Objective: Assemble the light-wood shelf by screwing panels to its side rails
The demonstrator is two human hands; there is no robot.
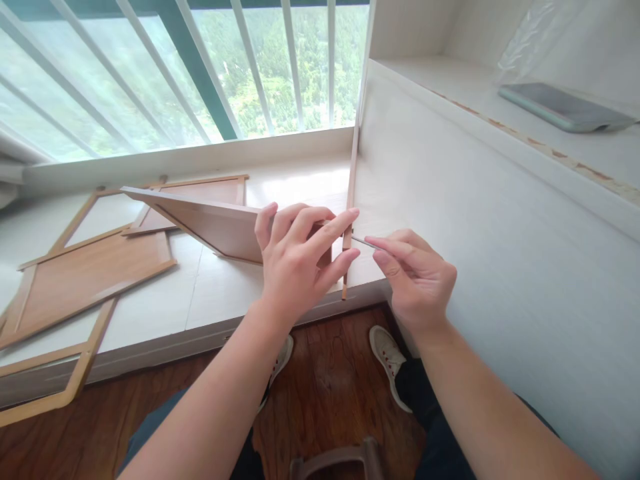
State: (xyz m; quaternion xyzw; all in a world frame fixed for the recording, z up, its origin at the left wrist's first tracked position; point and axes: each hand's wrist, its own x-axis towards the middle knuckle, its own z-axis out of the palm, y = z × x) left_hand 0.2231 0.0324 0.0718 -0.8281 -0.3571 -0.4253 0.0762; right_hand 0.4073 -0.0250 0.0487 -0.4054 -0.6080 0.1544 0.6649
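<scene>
My left hand [295, 257] grips the near end of a light wooden panel [210, 223] that is held tilted above the white sill, its fingertips reaching toward a thin upright wooden strip [351, 193] along the cabinet's edge. My right hand [415, 277] pinches a thin metal pin or tool [363, 241] whose tip touches that strip. Both hands are close together at the corner where the sill meets the white cabinet side [475, 253].
Several flat wooden panels and frames [85, 277] lie on the white window sill [220, 293] at left. A phone [565, 107] rests on the cabinet's upper shelf. Barred window behind. My shoes [387, 353] stand on the dark wooden floor below.
</scene>
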